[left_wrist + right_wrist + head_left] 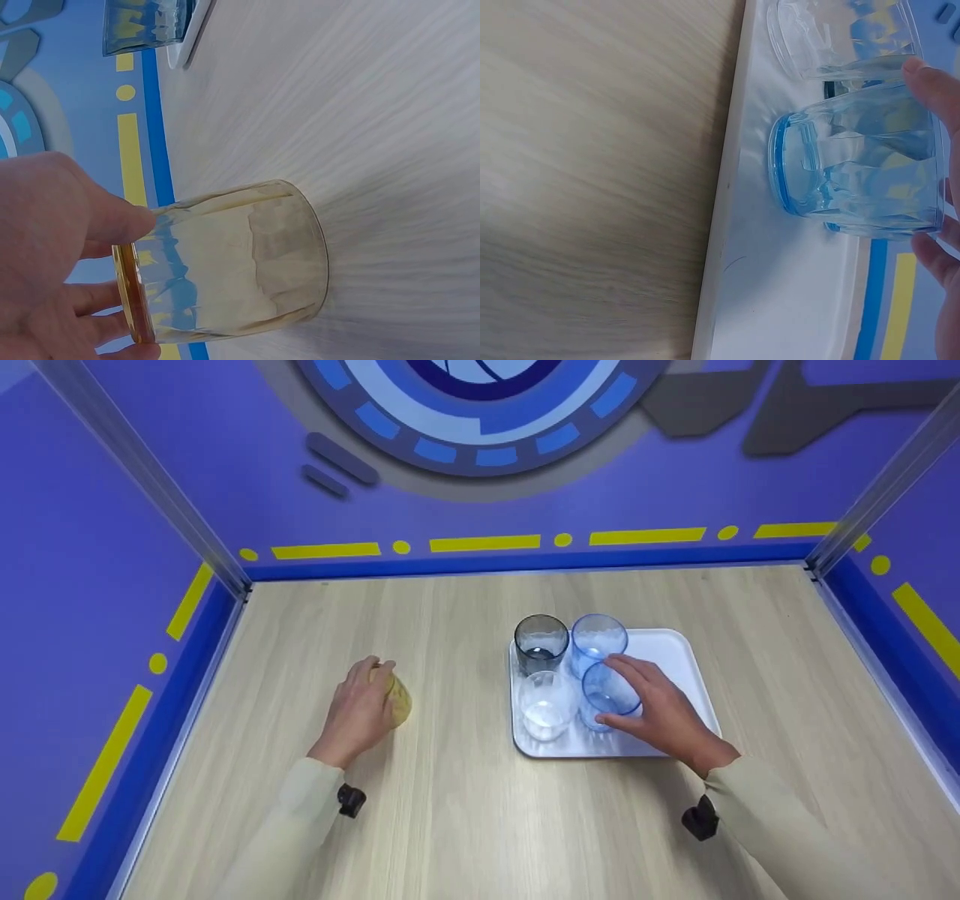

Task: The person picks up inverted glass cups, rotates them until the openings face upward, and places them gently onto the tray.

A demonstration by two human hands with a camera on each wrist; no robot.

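Observation:
My left hand (358, 711) grips a yellow-tinted clear tumbler (401, 708) near its rim, over the left part of the table. In the left wrist view, thumb and fingers surround the rim of this tumbler (225, 270), and its wide body points toward the tabletop. On the right, my right hand (666, 718) holds a light blue tumbler (609, 694) at the rim, with thumb and fingers on opposite sides. The right wrist view has that blue tumbler (862, 161) with its base over the white tray (780, 300).
Also on the white tray (679, 664) stand a dark grey tumbler (540, 649), a second blue tumbler (598, 631) and a colourless tumbler (546, 712), close together at its left side. Purple-blue panels (465, 510) border the wooden table (457, 810) at back and sides.

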